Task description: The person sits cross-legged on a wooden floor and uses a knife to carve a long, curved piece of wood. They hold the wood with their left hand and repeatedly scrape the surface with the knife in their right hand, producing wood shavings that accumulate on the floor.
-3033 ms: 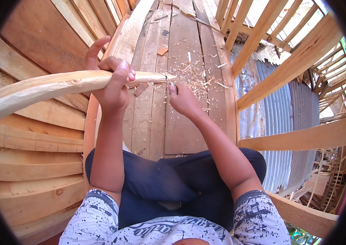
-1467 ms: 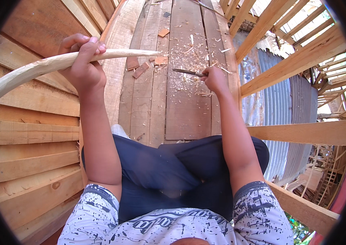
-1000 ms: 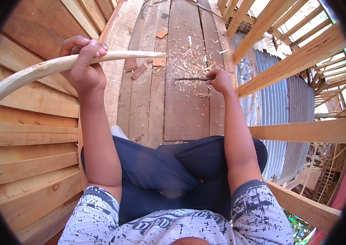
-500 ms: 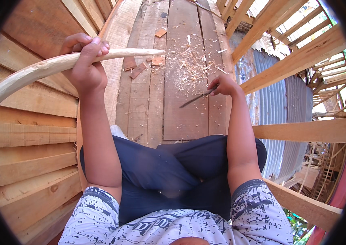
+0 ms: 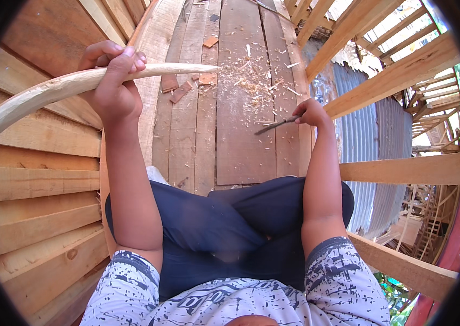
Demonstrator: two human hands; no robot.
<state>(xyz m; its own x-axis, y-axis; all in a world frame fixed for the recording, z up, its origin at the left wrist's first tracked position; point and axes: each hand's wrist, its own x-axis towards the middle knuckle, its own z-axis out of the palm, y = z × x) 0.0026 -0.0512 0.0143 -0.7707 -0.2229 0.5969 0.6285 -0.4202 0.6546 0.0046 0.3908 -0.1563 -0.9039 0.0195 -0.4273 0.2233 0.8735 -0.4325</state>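
Observation:
My left hand (image 5: 113, 81) is wrapped round a pale, peeled wooden pole (image 5: 39, 93), thumb on top, close to its tapered end. The pole curves down to the left and leaves view there; the fisheye may add to the bend. Its pointed tip lies above the floorboards, near the scattered shavings. Off to the right, my right hand (image 5: 312, 113) grips a knife (image 5: 276, 125) by its handle. The knife's dark narrow blade points left and slightly toward me, over the boards and apart from the pole.
Wood shavings (image 5: 254, 81) and several reddish-brown chips (image 5: 181, 92) litter the plank floor (image 5: 245, 157). A slatted wooden wall (image 5: 39, 182) stands close on my left. Wooden rails (image 5: 404, 169) and corrugated metal sheet (image 5: 360, 141) lie to the right. My crossed legs (image 5: 230, 223) are in front.
My right hand has moved a little to the right with the knife, farther from the pole. The left hand and the pole stay almost in place.

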